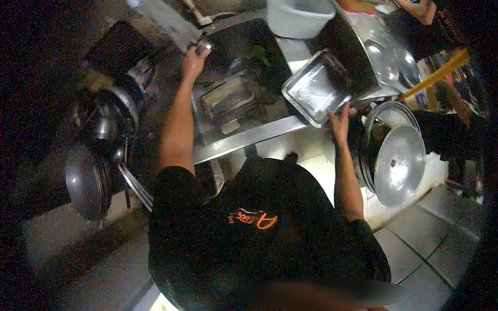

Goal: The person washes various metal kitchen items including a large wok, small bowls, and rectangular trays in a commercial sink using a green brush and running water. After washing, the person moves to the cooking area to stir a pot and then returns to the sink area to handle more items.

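Observation:
My right hand (340,123) grips the near right edge of a rectangular metal pan (317,87), which is tilted above the sink's right part. My left hand (194,63) reaches to the far left of the sink (244,140), fingers closed on a small, shiny round metal thing (206,44) whose kind I cannot make out. Between my arms, a second rectangular pan (228,98) lies in the dark sink basin. A pale oblong piece (230,126) lies near it. Farther back in the basin is a green leafy-looking clump (259,55).
A white tub (301,19) stands beyond the sink. To the right lean large round metal lids or pans (399,166). A yellow handle (436,74) slants near another person's arm (457,101). Dark woks (85,181) hang at left. Floor tiles (415,243) show at lower right.

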Available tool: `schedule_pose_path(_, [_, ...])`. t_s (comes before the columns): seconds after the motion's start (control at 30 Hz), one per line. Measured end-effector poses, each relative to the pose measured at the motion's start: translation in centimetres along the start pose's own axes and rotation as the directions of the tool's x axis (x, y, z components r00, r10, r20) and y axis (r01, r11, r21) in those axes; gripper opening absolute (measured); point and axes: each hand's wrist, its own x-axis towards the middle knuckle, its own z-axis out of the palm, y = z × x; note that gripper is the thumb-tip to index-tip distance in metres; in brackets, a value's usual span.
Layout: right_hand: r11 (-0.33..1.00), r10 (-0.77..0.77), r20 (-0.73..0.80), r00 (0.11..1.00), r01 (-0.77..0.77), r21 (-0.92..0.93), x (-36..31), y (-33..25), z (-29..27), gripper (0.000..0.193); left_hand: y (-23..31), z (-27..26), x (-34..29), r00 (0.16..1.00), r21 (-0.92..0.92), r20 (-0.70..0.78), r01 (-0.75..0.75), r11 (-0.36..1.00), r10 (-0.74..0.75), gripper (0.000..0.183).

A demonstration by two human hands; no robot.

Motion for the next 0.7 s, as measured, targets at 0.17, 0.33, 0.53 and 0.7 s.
schedule_pose_path(0.17, [0.999, 0.008, 0.028, 1.0, -0.01, 0.051, 0.5, 1.0, -0.7, 0.079, 2.0, -2.3, 0.8, 0.915, -0.269, 0.257, 0.378, 0.886, -0.312, 0.07])
schedule_pose_path(0.33, [0.999, 0.021, 0.056, 0.998, -0.019, -0.047, 1.2, -0.7, -0.6, 0.077, 5.0, -3.7, -1.4, 0.972, -0.123, 0.153, 0.199, 0.972, -0.18, 0.072])
schedule_pose_path(0.53, [0.823, 0.087, 0.324, 0.942, -0.251, 0.509, 1.8, -0.6, -3.0, 0.078, 21.2, -8.9, -9.6, 0.951, -0.245, 0.264, -0.095, 0.965, 0.16, 0.036])
schedule_pose_path(0.7, [0.703, 0.393, 0.272, 0.878, -0.478, 0.527, 1.5, -1.0, -2.4, 0.097, 22.9, 1.0, -18.7, 0.537, -0.268, 0.284, -0.751, 0.603, 0.794, 0.023])
